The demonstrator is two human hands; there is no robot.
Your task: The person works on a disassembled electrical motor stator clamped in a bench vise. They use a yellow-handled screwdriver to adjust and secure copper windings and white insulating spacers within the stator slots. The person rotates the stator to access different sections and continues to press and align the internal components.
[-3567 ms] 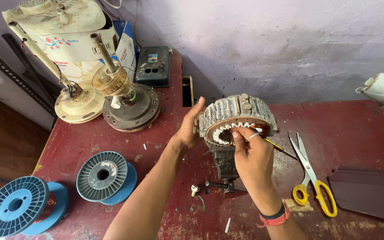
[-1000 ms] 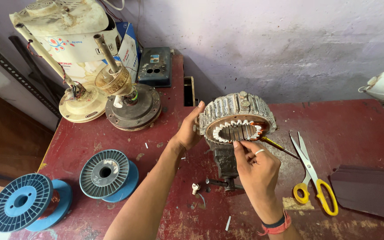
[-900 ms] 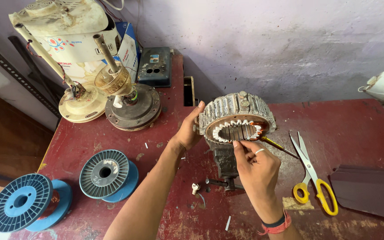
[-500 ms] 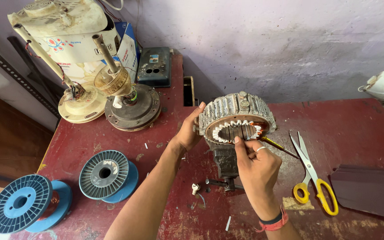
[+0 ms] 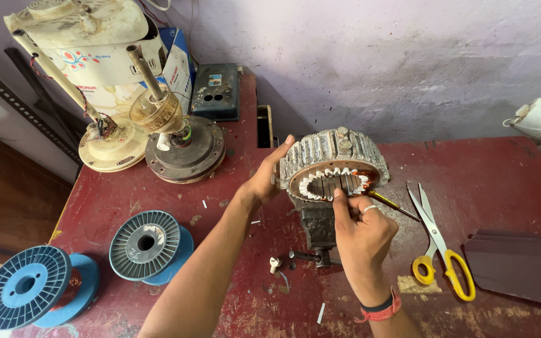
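Copper windings and white insulating slips line the bore of a round, grey laminated-steel motor stator (image 5: 333, 164), which stands tilted on a small dark metal vise (image 5: 318, 229) near the middle of a worn, dark red surface (image 5: 496, 175). The person's left hand (image 5: 269, 175) is spread open and pressed flat against the stator's left outer rim, fingers touching the ribbed metal. The right hand (image 5: 362, 233), a ring on one finger and a red-and-black band at the wrist, is closed in a pinch at the lower edge of the bore, fingertips touching the white slips; a thin yellow-tipped tool (image 5: 391, 204) juts out to the right beside it, though whether the fingers grip it cannot be told. Just right of the stator lie yellow-handled steel scissors (image 5: 438, 245), blades apart, and beyond them a dark maroon flat sheet (image 5: 521, 266). At the far left corner stand a cream fan housing (image 5: 89, 44), a cream round base (image 5: 111, 145) and a dark round motor body with a brass-coloured winding and upright shaft (image 5: 183, 147), with a dark blue switch box (image 5: 217, 92) behind. Two blue plastic wire spools (image 5: 148, 245) (image 5: 32, 294) rest near the front left edge.
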